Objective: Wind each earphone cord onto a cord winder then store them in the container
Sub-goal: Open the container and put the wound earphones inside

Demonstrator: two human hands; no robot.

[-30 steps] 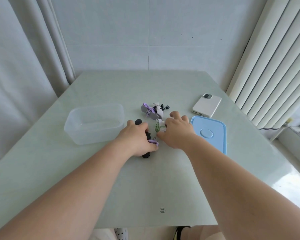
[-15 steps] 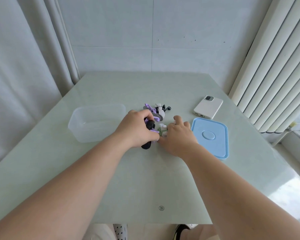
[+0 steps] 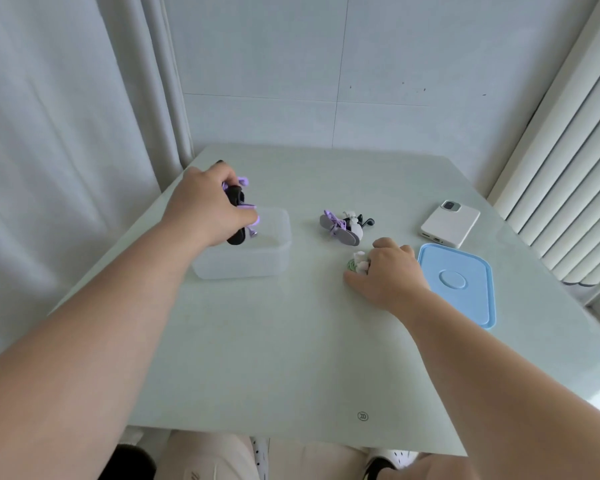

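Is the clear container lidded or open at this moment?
Open. The clear container has no lid on it; the blue lid lies flat on the table, apart from it, by the right hand.

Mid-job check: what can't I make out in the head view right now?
Head view only.
1. Green-corded winder: mostly covered by the right hand.
2. Black winder with purple cord: middle hidden by the left hand.
3. Centre pile: too small to count its pieces.
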